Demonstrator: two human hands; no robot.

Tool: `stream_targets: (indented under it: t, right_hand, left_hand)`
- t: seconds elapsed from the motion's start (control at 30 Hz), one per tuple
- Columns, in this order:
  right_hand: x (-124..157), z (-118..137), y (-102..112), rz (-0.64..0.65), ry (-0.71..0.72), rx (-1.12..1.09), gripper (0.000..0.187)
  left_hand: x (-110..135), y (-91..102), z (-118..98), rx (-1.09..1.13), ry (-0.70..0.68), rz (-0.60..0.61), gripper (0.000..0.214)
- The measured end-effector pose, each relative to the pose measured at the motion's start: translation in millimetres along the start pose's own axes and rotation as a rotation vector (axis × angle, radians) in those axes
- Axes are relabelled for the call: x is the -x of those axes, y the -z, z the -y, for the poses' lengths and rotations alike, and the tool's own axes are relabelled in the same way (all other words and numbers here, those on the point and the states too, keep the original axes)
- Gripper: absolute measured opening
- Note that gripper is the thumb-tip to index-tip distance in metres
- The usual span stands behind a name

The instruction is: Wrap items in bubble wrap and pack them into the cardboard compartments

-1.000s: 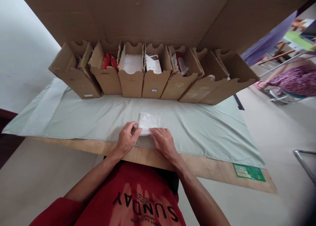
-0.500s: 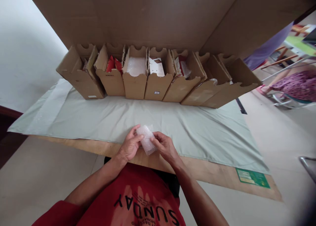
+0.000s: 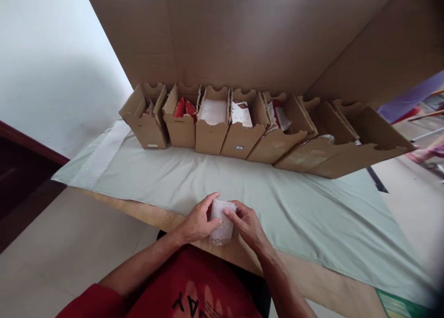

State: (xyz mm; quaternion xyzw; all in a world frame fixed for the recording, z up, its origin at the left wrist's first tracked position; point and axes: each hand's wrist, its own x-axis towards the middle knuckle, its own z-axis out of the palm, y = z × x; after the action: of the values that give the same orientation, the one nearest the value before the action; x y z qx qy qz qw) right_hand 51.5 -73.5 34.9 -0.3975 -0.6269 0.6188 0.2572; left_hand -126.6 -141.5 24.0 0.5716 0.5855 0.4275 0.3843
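Both of my hands hold a small bundle of clear bubble wrap [image 3: 221, 223] just above the near edge of the table. My left hand [image 3: 199, 221] curls round its left side, fingers closed on it. My right hand [image 3: 247, 224] grips the right side, with fingertips pressed on the top of the wrap. What is inside the wrap is hidden. The bundle hangs over the pale green cloth [image 3: 294, 202] that covers the wooden table [image 3: 333, 288].
A row of several open cardboard bins [image 3: 211, 140] stands at the back of the cloth, some holding red and white packets. A tall cardboard sheet [image 3: 243, 35] rises behind them. A green label [image 3: 398, 306] is stuck near the table's right front corner.
The flat bubble wrap on the cloth has been picked up and rolled into a bundle between both hands, closer to my body. The camera has tilted up and turned left.
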Motion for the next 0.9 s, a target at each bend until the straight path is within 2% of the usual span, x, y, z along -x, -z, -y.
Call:
stream_targets:
  t: [0.07,0.17,0.23,0.27,0.3,0.37,0.43,0.5,0.6,0.7,0.8,0.9]
  right_hand:
    - [-1,-2,4,-0.087,-0.004,0.021,0.040]
    - [1,-9,15,-0.173,-0.008,0.064,0.042]
    - [3,-15,21,-0.202,-0.005,0.052,0.043]
    - [4,-19,23,-0.219,0.003,0.036,0.043]
    - [5,-22,24,-0.240,0.014,0.021,0.043]
    - [6,-26,25,-0.283,0.033,0.015,0.041]
    - [6,-29,23,-0.306,0.043,0.043,0.040]
    - [5,-29,22,-0.307,0.049,0.084,0.040]
    - [4,-28,20,-0.308,0.053,0.110,0.041]
    - [5,-26,20,-0.304,0.042,0.106,0.042]
    - [6,-25,20,-0.295,0.038,0.123,0.040]
    - [6,-27,21,-0.287,0.044,0.114,0.040]
  left_hand:
    - [-15,36.3,3,-0.138,-0.127,-0.059,0.059]
    - [-50,120.5,4,-0.430,-0.270,-0.424,0.042]
    - [-77,181.2,2,-0.594,-0.310,-0.695,0.040]
    - [-90,208.0,0,-0.660,-0.306,-0.792,0.042]
    - [-101,230.7,-2,-0.718,-0.293,-0.852,0.046]
    - [-118,261.5,-5,-0.804,-0.252,-0.845,0.052]
    - [-129,274.2,-8,-0.874,-0.200,-0.770,0.052]
    - [-133,275.6,-12,-1.001,-0.131,-0.675,0.041]
    - [-129,273.0,-22,-1.257,0.004,-0.538,0.018]
    - [-117,270.9,-35,-1.353,0.061,-0.455,0.020]
    - [-102,259.0,-52,-1.398,0.061,-0.363,0.021]
    - [-89,231.6,-75,-1.421,0.076,-0.234,0.027]
